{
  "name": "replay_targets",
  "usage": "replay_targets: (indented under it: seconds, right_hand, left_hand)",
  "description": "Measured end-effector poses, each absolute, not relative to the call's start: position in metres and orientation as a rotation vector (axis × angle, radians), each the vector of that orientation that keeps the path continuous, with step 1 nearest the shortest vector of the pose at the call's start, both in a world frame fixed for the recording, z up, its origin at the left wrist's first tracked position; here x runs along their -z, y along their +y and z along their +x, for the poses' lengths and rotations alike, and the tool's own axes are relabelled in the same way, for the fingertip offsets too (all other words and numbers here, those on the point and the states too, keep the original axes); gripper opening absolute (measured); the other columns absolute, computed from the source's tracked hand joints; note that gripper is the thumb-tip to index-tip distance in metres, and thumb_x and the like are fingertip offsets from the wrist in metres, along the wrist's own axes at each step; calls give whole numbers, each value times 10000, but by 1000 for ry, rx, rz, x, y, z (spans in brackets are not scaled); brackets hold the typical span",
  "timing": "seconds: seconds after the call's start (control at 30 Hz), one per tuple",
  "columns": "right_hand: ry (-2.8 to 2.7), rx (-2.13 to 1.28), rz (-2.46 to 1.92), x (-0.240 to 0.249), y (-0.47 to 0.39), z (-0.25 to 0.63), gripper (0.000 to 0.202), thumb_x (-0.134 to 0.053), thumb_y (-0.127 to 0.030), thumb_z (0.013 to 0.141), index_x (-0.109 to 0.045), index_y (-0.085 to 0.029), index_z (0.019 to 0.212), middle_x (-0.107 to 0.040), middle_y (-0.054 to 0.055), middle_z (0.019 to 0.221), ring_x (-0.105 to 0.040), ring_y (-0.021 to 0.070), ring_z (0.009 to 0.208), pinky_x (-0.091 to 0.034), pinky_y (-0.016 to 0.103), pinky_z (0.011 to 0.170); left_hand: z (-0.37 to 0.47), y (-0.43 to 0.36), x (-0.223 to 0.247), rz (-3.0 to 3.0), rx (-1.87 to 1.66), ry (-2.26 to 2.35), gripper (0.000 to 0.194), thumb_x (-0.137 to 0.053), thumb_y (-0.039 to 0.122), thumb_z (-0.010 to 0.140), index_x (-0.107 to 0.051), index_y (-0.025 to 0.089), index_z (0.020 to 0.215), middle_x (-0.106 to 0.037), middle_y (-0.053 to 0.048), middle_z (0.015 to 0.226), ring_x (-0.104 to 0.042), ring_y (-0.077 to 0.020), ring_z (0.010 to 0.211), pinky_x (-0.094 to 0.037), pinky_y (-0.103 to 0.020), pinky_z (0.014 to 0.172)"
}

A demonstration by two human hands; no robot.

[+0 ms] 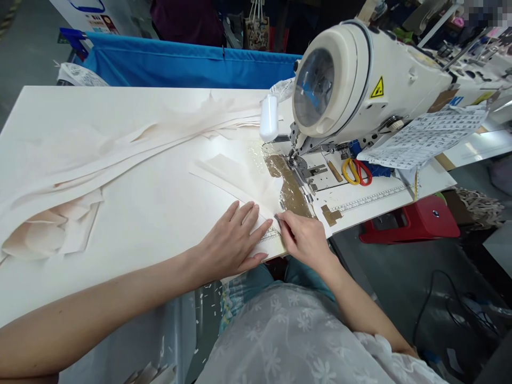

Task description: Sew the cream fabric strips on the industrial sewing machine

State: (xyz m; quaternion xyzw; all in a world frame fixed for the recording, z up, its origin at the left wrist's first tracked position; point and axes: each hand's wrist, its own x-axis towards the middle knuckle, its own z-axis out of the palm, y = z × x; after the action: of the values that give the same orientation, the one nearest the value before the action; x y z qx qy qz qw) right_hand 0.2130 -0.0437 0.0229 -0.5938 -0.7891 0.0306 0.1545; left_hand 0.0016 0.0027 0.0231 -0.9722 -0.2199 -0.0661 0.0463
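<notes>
My left hand [236, 240] lies flat with its fingers stretched out over the lower edge of a thin cream fabric piece [240, 178] on the white table. Close to its fingertips, my right hand [304, 237] is closed in a pinch at the fabric's corner. A small dark tip shows between its fingers; what it belongs to is mostly hidden. Printed ruler marks [270, 234] run along the table edge between the hands. Just beyond the right hand stands a white sewing machine [360, 80], its needle and presser foot [294, 157] above the metal plate.
Long layered cream fabric [132, 154] spreads across the table's left side. Scissors with yellow and red handles [357, 172] lie beside the machine. A printed sheet [428, 136] hangs from it. A red stool [412, 221] stands right, a blue cloth barrier [192, 64] behind.
</notes>
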Motion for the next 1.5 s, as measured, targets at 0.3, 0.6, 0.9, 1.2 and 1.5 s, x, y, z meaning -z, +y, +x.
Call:
replay_targets:
  seconds: [0.3, 0.6, 0.9, 1.2, 1.5]
  right_hand:
    - [-1954, -277, -1763, -23, -64, 224, 174, -420, -256, 989, -585, -206, 1009, -697, 5, 755, -615, 139, 584, -373, 241, 553]
    - [-2123, -200, -1734, -20, -46, 214, 206, -392, -237, 992, -592, -196, 1020, -718, 18, 765, -652, 157, 644, -347, 253, 561]
    - [-2240, -118, -1735, -21, -45, 212, 218, -393, -206, 974, -610, -183, 991, -717, 37, 782, -642, 165, 664, -327, 263, 570]
    - [-1885, -402, -1810, -28, -81, 232, 164, -434, -279, 976, -588, -225, 960, -600, -48, 585, -528, 126, 473, -332, 245, 492]
    - [-1974, -211, -1739, -18, -52, 214, 203, -409, -255, 998, -602, -203, 1036, -727, 33, 828, -674, 168, 693, -410, 255, 602]
  left_hand:
    - [5, 3, -12, -3088, 330, -535, 559, -406, 423, 1005, -491, 6, 1367, -546, -211, 1354, -469, -326, 1297, -311, -491, 1140]
    - [7, -1, -12, -3082, 299, -519, 542, -444, 446, 991, -486, 104, 1408, -556, -195, 1347, -472, -364, 1293, -351, -538, 1089]
    - [7, 0, -13, -3069, 309, -527, 537, -444, 448, 989, -504, 105, 1397, -564, -195, 1339, -481, -367, 1282, -363, -542, 1072]
    - [7, -1, -17, -3005, 262, -559, 544, -446, 470, 996, -499, 120, 1409, -568, -196, 1321, -492, -364, 1265, -382, -544, 1056]
    - [1, 13, -20, -3008, 331, -652, 495, -403, 382, 1012, -554, 10, 1302, -568, -210, 1309, -490, -318, 1267, -355, -480, 1114]
